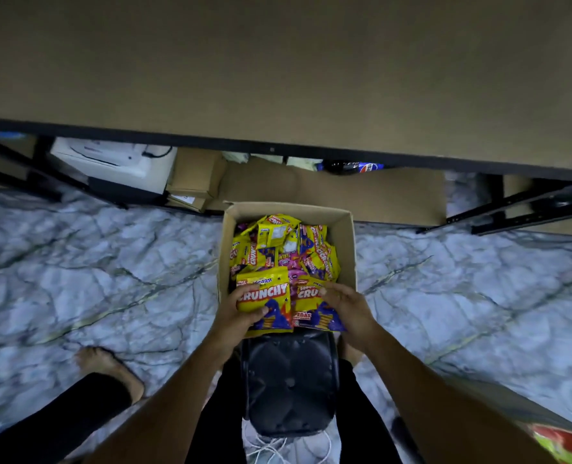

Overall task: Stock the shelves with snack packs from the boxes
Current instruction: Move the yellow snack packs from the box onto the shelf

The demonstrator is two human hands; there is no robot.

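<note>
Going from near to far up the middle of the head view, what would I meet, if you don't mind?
Black stool → yellow Crunchy pack held in the left hand → open cardboard box of snack packs → flattened cardboard sheet → Pepsi bottle → shelf board.

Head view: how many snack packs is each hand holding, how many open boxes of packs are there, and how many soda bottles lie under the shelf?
Yellow Crunchy pack in the left hand: 1
Yellow Crunchy pack under the right hand: 1
Open cardboard box of packs: 1
Pepsi bottle: 1
Total: 4

From my head, one wide-angle camera looks steeply down past my forearms onto the box (288, 209) on the floor (93, 262), shelf (277, 78) edge above.
</note>
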